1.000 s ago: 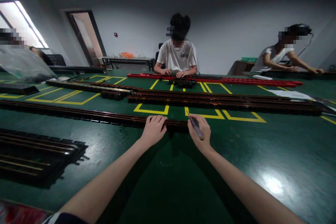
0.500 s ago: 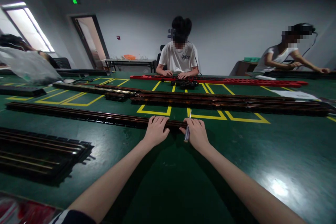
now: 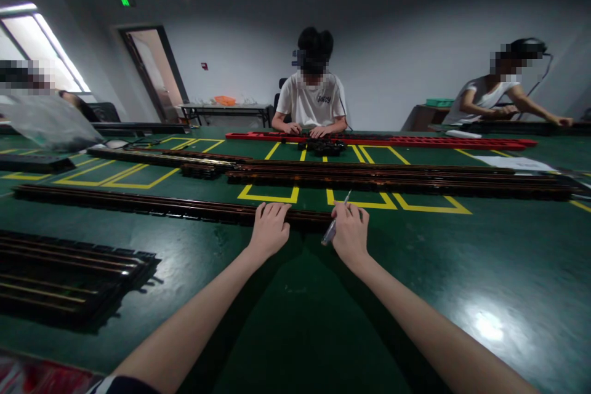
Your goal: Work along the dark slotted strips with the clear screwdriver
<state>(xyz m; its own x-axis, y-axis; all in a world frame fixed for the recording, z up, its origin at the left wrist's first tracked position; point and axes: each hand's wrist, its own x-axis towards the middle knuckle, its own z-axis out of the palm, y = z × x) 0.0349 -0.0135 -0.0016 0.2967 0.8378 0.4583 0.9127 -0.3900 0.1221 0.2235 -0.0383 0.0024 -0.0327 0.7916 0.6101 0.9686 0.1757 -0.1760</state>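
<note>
A long dark rail with copper-coloured strips [image 3: 138, 202] lies across the green table in front of me. My left hand [image 3: 269, 228] grips it near its right end, fingers over the far side and thumb on the near side. In my right hand [image 3: 349, 231] is a slim screwdriver [image 3: 329, 234] with a clear handle. Its thin shaft points up and away to the right, and the handle slants down to the left. The fingers of this hand are curled by the rail's right end; whether they also touch the rail, I cannot tell.
Beyond lie more dark rails [image 3: 392, 178], and a stack of them [image 3: 50, 277] sits at near left. A co-worker [image 3: 314, 98] works opposite at a red rack [image 3: 438, 141]. Another person [image 3: 484, 98] is at far right. A plastic bag [image 3: 50, 123] stands at left.
The screwdriver has tilted from nearly upright to slanting rightward as my right hand turned. The right hand's fingers have curled more. My left hand stays on the rail.
</note>
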